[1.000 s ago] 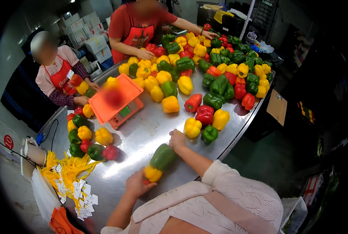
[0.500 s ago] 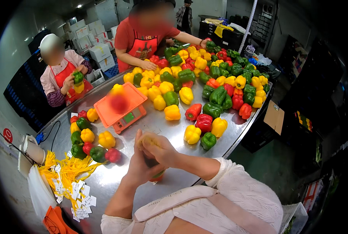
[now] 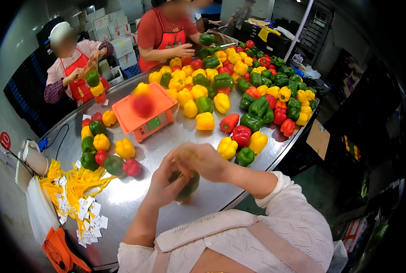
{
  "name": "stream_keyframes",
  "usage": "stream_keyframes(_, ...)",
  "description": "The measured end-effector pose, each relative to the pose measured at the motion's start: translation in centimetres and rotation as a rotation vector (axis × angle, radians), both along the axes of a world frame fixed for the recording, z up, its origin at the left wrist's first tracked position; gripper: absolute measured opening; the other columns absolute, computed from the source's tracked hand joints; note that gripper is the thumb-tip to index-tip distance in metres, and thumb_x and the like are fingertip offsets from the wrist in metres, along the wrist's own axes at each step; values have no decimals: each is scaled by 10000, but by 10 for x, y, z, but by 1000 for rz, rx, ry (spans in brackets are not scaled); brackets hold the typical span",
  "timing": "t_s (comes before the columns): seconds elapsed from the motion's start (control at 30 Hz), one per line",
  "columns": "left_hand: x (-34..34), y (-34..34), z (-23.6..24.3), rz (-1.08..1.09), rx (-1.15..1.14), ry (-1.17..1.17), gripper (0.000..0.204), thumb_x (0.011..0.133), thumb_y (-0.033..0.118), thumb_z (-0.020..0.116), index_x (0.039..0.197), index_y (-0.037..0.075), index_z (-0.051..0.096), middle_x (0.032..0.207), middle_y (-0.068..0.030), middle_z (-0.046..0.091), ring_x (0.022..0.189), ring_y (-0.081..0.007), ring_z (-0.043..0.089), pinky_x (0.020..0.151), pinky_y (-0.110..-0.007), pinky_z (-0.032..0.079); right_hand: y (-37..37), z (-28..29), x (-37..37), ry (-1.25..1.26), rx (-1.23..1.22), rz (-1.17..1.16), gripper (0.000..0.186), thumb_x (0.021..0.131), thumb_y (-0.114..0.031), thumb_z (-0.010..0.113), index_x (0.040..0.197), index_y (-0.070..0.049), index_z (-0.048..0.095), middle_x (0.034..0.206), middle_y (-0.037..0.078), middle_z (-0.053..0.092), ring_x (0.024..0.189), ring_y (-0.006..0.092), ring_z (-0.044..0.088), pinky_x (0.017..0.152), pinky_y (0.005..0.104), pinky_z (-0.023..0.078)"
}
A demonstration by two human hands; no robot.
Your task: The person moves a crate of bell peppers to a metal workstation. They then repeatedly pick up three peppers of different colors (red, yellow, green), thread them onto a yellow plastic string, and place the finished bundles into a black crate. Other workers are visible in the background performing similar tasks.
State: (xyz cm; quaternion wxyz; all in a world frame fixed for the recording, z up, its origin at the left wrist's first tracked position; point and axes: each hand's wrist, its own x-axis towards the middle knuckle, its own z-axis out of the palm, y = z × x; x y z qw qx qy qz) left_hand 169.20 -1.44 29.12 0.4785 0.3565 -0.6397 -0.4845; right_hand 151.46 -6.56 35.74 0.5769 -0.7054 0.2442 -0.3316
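Observation:
My left hand [image 3: 164,179] is closed round an upright bundle of peppers, with a green pepper [image 3: 189,186] showing below its fingers and some red beneath that. My right hand [image 3: 205,161] curls over the bundle's top, where a blurred yellowish shape is largely hidden by the fingers. Both hands are touching, above the steel table [image 3: 221,193]. Just beyond them stands an orange scale [image 3: 141,132] with peppers on its platform. A small group of mixed peppers [image 3: 125,148] lies left of my hands, and a larger red, yellow and green pile [image 3: 257,109] fills the far right.
Yellow ties with white tags [image 3: 71,195] lie at the table's left, near a white jug [image 3: 34,154] and an orange device [image 3: 59,250]. Two co-workers [image 3: 75,68] [image 3: 162,41] in red aprons work across the table. A cardboard box [image 3: 317,139] is below the right edge.
My hands came from apart to together, standing the lying pepper bundle up. The left co-worker holds a stacked bundle higher; the other co-worker's reaching arm has drawn back.

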Motion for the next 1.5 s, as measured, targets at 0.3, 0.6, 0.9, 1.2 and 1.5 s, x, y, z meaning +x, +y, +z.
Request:
stream_keyframes(0.3, -14, 2, -5, 354, -252, -62, 163, 862, -38, 632, 1012, 24, 636, 1022, -57, 649, 949, -167, 617, 859, -277, 485, -6, -26, -14, -507, 854, 80, 185, 1029, -223, 457, 1075, -54, 516, 846, 49, 619, 667, 109, 562, 527, 226, 405)
stream_keyframes(0.6, -18, 0, 1, 444, -142, -107, 194, 848, -31, 617, 1023, 46, 649, 1059, -90, 677, 967, -221, 627, 866, -315, 493, 1, -23, -14, 164, -1067, -64, 267, 851, -18, 606, 1115, -48, 596, 1336, 175, 525, 1109, 293, 593, 889, 349, 507)
stream_keyframes(0.9, -25, 2, 6, 427, -175, -138, 159, 877, -3, 608, 1022, 48, 648, 1004, -88, 667, 981, -242, 622, 875, -327, 486, -20, -8, -23, 333, -1293, -36, 218, 780, -61, 628, 996, -69, 600, 873, 44, 573, 833, 243, 570, 714, 349, 478)
stream_keyframes(1.2, -22, 6, 2, 351, -59, -87, 147, 867, -12, 639, 1007, 34, 633, 1003, -85, 643, 955, -214, 611, 847, -308, 489, -22, -3, -26, 220, 53, 124, 130, 948, -202, 617, 1023, -96, 612, 741, -12, 508, 644, 110, 454, 601, 284, 377)
stream_keyframes(1.5, -19, -9, 5, 413, -229, -232, 98, 981, 69, 557, 1020, -2, 612, 994, -57, 612, 821, -133, 589, 772, -247, 483, -17, -26, -25, -391, 711, 159, 231, 977, -171, 584, 1181, -61, 585, 936, 6, 595, 754, 95, 550, 665, 253, 443)
